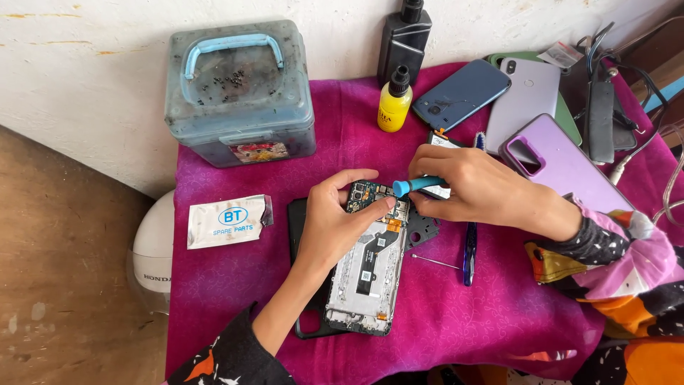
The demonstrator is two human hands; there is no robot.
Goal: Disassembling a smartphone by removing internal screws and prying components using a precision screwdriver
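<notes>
Our left hand [335, 221] pins the open phone [370, 264]; our right hand [463, 187] grips the screwdriver [417, 185] at its board. One slip could gouge it.

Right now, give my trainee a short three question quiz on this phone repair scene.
1. True or false: the right hand holds a blue-handled screwdriver.
2. What does the left hand rest on?
A. the opened phone
B. the yellow bottle
C. the plastic box
3. Fill in: the cloth under everything is ____.

Key: 1 true; 2 A; 3 magenta pink.
</notes>
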